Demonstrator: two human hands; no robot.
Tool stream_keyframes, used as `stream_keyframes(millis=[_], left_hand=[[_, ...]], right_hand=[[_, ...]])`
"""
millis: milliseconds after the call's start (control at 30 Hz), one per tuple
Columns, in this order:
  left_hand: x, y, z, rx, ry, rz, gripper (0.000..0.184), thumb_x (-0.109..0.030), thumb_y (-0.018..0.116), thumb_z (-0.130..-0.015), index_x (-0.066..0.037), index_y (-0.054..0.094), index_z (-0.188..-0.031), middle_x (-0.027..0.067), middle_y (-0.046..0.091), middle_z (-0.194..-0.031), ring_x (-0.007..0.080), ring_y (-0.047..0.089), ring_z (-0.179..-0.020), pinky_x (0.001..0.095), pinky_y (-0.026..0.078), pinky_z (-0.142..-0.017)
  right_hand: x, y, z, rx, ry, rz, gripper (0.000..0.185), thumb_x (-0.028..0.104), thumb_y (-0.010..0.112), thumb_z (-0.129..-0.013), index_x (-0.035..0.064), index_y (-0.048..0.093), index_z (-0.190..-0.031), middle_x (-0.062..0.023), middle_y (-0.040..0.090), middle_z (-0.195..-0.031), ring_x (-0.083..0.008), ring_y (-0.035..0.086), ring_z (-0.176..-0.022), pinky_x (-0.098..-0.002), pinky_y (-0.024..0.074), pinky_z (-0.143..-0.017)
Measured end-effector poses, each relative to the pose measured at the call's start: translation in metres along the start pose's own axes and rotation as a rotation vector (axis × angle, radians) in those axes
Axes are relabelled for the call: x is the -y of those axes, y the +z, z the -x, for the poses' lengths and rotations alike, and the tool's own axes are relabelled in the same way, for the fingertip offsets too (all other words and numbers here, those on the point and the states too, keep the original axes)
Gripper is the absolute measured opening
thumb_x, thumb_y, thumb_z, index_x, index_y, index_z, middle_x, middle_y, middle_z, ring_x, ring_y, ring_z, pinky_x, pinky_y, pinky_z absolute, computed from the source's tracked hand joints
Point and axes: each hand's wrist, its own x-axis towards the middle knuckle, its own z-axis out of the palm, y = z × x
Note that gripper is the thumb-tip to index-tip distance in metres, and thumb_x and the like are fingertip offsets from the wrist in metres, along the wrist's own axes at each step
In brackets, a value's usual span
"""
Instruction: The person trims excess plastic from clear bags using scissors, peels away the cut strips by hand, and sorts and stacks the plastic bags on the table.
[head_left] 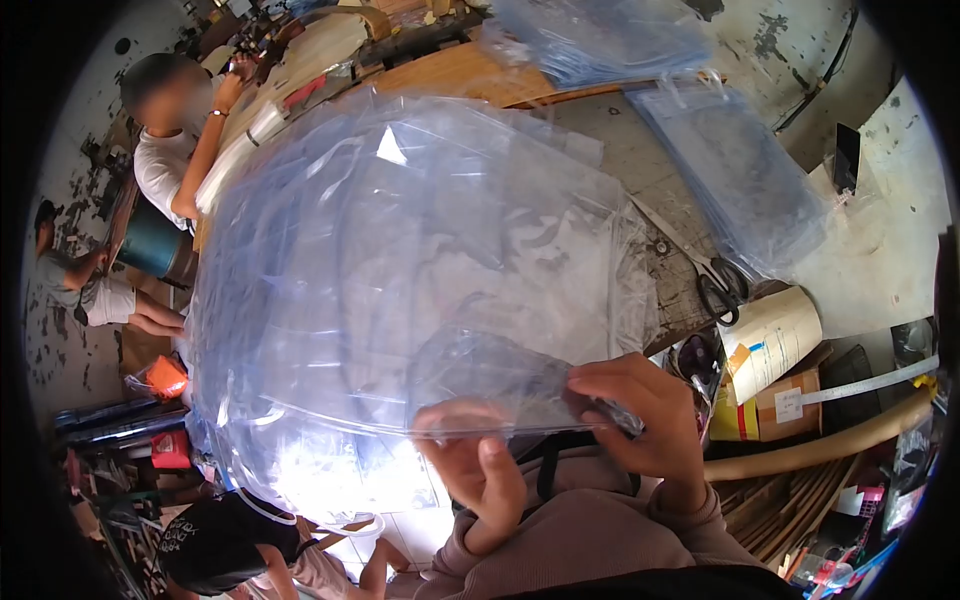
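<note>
In front of me a large pile of overlapping clear plastic bags (400,240) bulges over the worktable. At its near edge my right hand (645,415) grips the bunched corner of a clear plastic bag (490,370), fingers curled round the film. My left hand (470,465) is at the same bag's near edge. Its fingers are stretched out and show through the film, while the thumb stands apart in front of it. Black-handled scissors (715,285) lie on the table to the right of the pile.
Flat stacks of plastic sheets (730,170) lie at the back right, near a dark phone (847,158). A paper roll (775,335) and cardboard box (790,405) stand at right. One person (175,150) works across the left side; another (215,545) sits low at front left.
</note>
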Motion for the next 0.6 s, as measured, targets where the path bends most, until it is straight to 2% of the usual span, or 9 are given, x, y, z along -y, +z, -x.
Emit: stream_keyframes(millis=[67, 200, 267, 500, 600], left_hand=[[-0.003, 0.007, 0.000, 0.105, -0.051, -0.009, 0.043, -0.033, 0.058, -0.086, -0.003, 0.035, -0.107, 0.0097, 0.051, -0.088, 0.0137, 0.050, -0.076, 0.0248, 0.041, -0.066], [-0.007, 0.007, -0.002, 0.205, -0.031, -0.080, 0.045, -0.038, 0.056, -0.087, -0.003, 0.035, -0.104, 0.0100, 0.051, -0.085, 0.0139, 0.051, -0.072, 0.0250, 0.042, -0.063], [-0.002, 0.000, -0.005, 0.368, -0.020, 0.154, 0.030, -0.008, 0.052, -0.087, 0.000, 0.034, -0.109, 0.0152, 0.053, -0.092, 0.0178, 0.054, -0.083, 0.0289, 0.044, -0.076], [-0.004, -0.001, -0.005, 0.403, -0.018, 0.191, 0.028, -0.004, 0.052, -0.086, 0.000, 0.034, -0.107, 0.0158, 0.053, -0.094, 0.0180, 0.055, -0.086, 0.0291, 0.044, -0.079], [-0.010, -0.003, -0.004, 0.398, -0.045, 0.054, 0.026, -0.002, 0.051, -0.087, 0.001, 0.033, -0.107, 0.0151, 0.053, -0.094, 0.0166, 0.055, -0.084, 0.0288, 0.045, -0.078]], right_hand=[[0.003, 0.001, -0.003, 0.033, -0.031, -0.004, 0.038, 0.010, 0.073, -0.065, 0.0051, 0.060, -0.101, -0.0100, 0.061, -0.099, -0.0249, 0.060, -0.080, -0.0322, 0.0486, -0.063], [0.005, 0.000, -0.002, 0.055, -0.073, -0.045, 0.047, 0.022, 0.077, -0.062, 0.0046, 0.060, -0.102, -0.0104, 0.059, -0.105, -0.0266, 0.057, -0.084, -0.0333, 0.0482, -0.067], [0.004, 0.000, -0.001, 0.054, -0.074, -0.041, 0.048, 0.022, 0.077, -0.062, 0.0044, 0.060, -0.102, -0.0105, 0.059, -0.105, -0.0266, 0.057, -0.084, -0.0332, 0.0480, -0.067], [0.006, -0.002, -0.001, 0.068, -0.077, -0.044, 0.048, 0.023, 0.077, -0.061, 0.0044, 0.060, -0.102, -0.0100, 0.059, -0.106, -0.0260, 0.057, -0.085, -0.0331, 0.0483, -0.067], [0.006, -0.005, -0.002, 0.071, -0.048, -0.082, 0.048, 0.021, 0.078, -0.060, 0.0054, 0.060, -0.102, -0.0093, 0.059, -0.106, -0.0259, 0.058, -0.087, -0.0326, 0.0492, -0.069]])
